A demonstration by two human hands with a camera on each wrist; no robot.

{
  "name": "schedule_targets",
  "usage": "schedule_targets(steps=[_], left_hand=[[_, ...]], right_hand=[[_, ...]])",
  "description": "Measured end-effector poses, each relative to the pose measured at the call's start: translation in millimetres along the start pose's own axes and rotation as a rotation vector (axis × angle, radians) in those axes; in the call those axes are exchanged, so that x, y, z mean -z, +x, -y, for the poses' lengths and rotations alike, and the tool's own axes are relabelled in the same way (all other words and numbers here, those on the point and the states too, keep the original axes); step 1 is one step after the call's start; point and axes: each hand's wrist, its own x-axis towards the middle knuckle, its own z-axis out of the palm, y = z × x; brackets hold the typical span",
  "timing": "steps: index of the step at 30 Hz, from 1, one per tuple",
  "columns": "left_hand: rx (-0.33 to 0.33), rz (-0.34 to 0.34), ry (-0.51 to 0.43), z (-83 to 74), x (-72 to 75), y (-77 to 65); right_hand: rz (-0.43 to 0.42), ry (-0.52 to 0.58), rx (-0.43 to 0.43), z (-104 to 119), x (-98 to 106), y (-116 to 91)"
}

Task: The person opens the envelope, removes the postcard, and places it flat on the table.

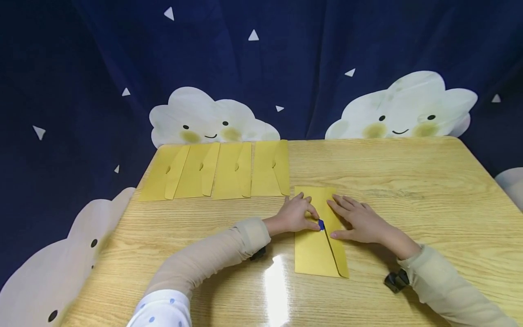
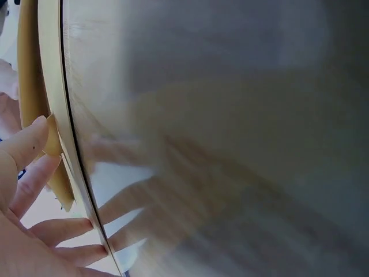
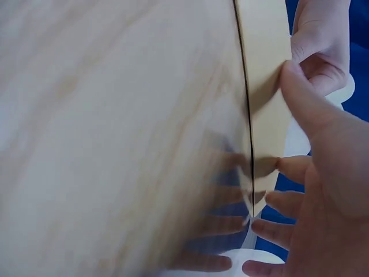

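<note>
A yellow envelope (image 1: 310,254) lies upright on the table in the head view, its long flap (image 1: 340,261) along the right side. My left hand (image 1: 295,215) is over the envelope's middle, thumb and index finger curled to the flap's edge. In the left wrist view these fingers pinch a small yellow tab (image 2: 53,137). Beside the fingertips shows a small dark blue patch (image 1: 321,225). My right hand (image 1: 361,221) rests with spread, fairly straight fingers on the envelope's right edge. In the right wrist view, the right thumb (image 3: 297,86) touches the flap.
Several yellow envelopes (image 1: 233,181) lie side by side at the table's back left, flaps on their right sides. The wooden table (image 1: 408,181) reflects light in front. Behind it hangs a dark blue curtain (image 1: 294,68) with white clouds. A black wrist device (image 1: 396,281) sits below the right wrist.
</note>
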Motion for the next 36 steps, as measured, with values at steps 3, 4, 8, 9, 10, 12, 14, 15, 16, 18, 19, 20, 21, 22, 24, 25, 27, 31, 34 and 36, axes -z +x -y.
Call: schedule_targets(steps=[3, 4, 8, 9, 10, 12, 14, 15, 16, 18, 19, 20, 21, 22, 24, 25, 27, 31, 34, 36], left_hand=[[-0.005, 0.000, 0.003, 0.0, 0.5, 0.1], [-0.007, 0.000, 0.003, -0.1, 0.5, 0.3], [-0.012, -0.001, 0.007, -0.5, 0.8, 0.9], [-0.012, -0.001, 0.008, -0.6, 0.7, 0.9], [-0.012, -0.001, 0.009, -0.7, 0.7, 0.8], [-0.013, -0.004, 0.010, -0.9, 0.9, 0.4], [-0.015, -0.005, 0.013, -1.1, 1.0, 0.0], [-0.015, -0.006, 0.013, -1.3, 1.1, -0.2], [-0.015, -0.006, 0.014, -1.5, 1.2, -0.5], [-0.014, -0.007, 0.018, -1.6, 1.4, -0.9], [-0.013, -0.006, 0.019, -1.6, 1.4, -1.1], [-0.012, -0.006, 0.019, -1.6, 1.4, -1.2], [-0.011, -0.005, 0.019, -1.5, 1.3, -1.3], [-0.009, -0.004, 0.019, -1.3, 1.1, -1.4], [-0.008, -0.003, 0.016, -0.8, 0.7, -1.3], [-0.007, -0.002, 0.014, -0.5, 0.4, -1.1], [-0.006, -0.001, 0.012, 0.1, -0.3, -0.8], [-0.004, -0.001, 0.008, 0.9, -1.1, -0.2], [-0.005, -0.001, 0.005, 0.5, -0.6, -0.4], [-0.007, -0.002, 0.005, -0.1, 0.2, -0.9]], right_hand=[[-0.038, 0.013, -0.004, 2, -1, 2], [-0.053, 0.009, -0.001, 3, -1, 3], [-0.089, -0.018, 0.003, 8, -1, 6], [-0.093, -0.025, 0.006, 10, 0, 6], [-0.096, -0.029, 0.007, 11, 1, 6], [-0.103, -0.028, 0.009, 12, 3, 6], [-0.112, -0.026, 0.014, 13, 6, 4], [-0.118, -0.024, 0.019, 13, 7, 4], [-0.120, -0.021, 0.021, 13, 8, 3], [-0.122, -0.018, 0.025, 12, 9, 1], [-0.120, -0.014, 0.024, 12, 10, 0], [-0.118, -0.011, 0.023, 12, 11, 0], [-0.117, -0.005, 0.022, 12, 11, -1], [-0.114, -0.002, 0.019, 11, 12, -2], [-0.115, 0.003, 0.016, 10, 13, -3], [-0.115, 0.007, 0.014, 10, 14, -4], [-0.111, 0.006, 0.012, 9, 15, -5], [-0.098, 0.007, 0.002, 6, 18, -8], [-0.084, 0.008, -0.005, 3, 20, -10], [-0.075, 0.013, -0.010, 2, 22, -12]])
